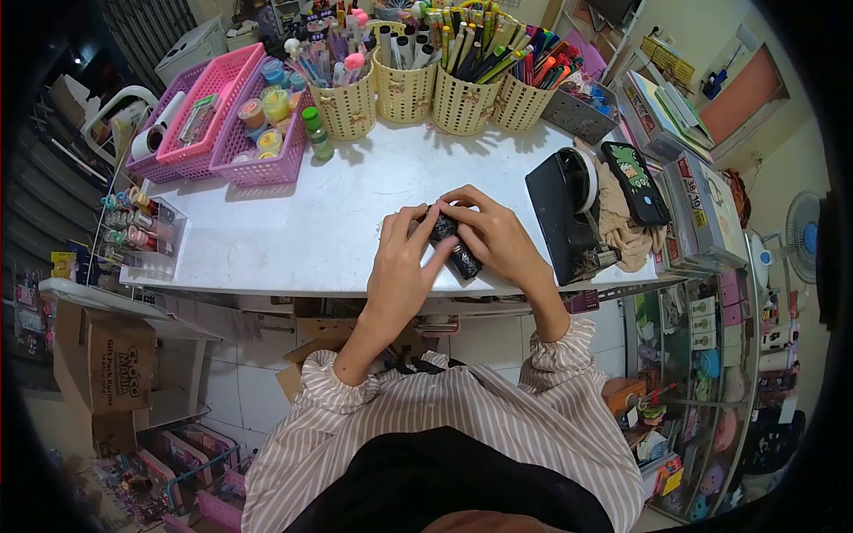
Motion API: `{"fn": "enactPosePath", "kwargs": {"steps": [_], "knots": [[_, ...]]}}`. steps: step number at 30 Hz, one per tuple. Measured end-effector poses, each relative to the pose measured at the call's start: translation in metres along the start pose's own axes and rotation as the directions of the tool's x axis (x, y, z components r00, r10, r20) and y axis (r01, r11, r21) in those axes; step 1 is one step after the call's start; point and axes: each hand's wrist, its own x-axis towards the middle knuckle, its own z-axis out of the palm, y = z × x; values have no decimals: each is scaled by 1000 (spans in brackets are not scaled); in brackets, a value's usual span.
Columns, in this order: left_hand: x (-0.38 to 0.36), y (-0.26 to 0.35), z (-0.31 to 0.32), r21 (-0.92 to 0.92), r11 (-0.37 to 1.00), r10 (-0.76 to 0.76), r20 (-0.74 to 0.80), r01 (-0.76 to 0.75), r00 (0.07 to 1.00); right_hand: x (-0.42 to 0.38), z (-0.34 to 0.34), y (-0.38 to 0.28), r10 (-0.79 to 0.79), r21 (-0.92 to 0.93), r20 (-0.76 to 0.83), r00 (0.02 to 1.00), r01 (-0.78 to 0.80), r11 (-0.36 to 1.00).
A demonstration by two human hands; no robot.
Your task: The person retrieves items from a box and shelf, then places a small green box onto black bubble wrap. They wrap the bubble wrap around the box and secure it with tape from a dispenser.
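Head view: both hands, left hand [402, 266] and right hand [490, 233], grasp a small dark object [455, 244], mostly hidden; far cream baskets [402, 89] hold pens.

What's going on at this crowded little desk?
A person in a striped shirt is at a white table, holding a small dark object with both hands. The left hand grips it from one side and the right hand covers it from the other, just above the table's near edge. What the object is cannot be told. Beside the right hand sits a black tape dispenser. Woven pen baskets and pink trays line the far side.
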Motion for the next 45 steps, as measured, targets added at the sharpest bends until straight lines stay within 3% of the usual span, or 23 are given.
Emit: {"fn": "enactPosePath", "kwargs": {"steps": [5,6,7,9,11,13,14,15,18,20,23,32,35,36,37,39,41,45], "knots": [[-3,1,3,51,998,38,-6,-38,999,-6,-12,-8,-24,-18,-62,998,23,1000],[-2,0,2,64,997,38,-18,-37,999,-14,-25,-26,106,61,-225,969,-95,994],[-1,0,3,57,998,41,-19,-40,999,-24,-37,-42,242,157,-366,899,-196,968],[-2,0,3,44,999,28,-16,-27,999,-48,-64,-55,220,104,-585,781,-197,975],[-2,-1,4,63,997,38,-36,-36,999,-67,-89,-57,258,33,-731,632,-344,938],[-2,1,7,58,996,66,-44,-63,997,-78,-110,-47,299,-108,-715,632,-523,846],[-2,1,7,65,996,59,-51,-56,997,-83,-115,-41,398,-51,-682,613,-583,811],[-2,1,6,75,996,54,-62,-49,997,-92,-120,-26,389,-172,-625,677,-605,778],[0,2,4,45,997,56,-32,-55,998,-101,-124,-8,451,-126,-531,718,-593,795],[0,2,4,42,998,41,-31,-40,999,-97,-123,-9,624,128,-331,708,-622,773],[-1,2,4,48,998,46,-38,-44,998,-97,-124,2,642,214,-249,726,-605,767],[-1,1,4,53,998,41,-38,-39,998,-87,-130,0,651,233,-158,743,-612,756],[-1,1,5,51,998,42,-32,-40,999,-85,-141,-1,679,229,-205,705,-640,733],[-2,0,5,47,998,46,-28,-45,999,-83,-141,2,586,117,-286,758,-580,807],[-2,-1,5,57,997,48,-32,-46,998,-80,-146,2,589,117,-291,754,-582,804],[-1,-1,5,65,996,59,-37,-57,998,-72,-156,-2,676,139,-76,732,-664,735],[-1,-1,5,71,996,50,-34,-47,998,-72,-153,-3,618,202,-113,778,-591,781],[-1,0,4,81,995,52,-30,-49,998,-75,-155,-19,720,299,-69,691,-674,676]]}}
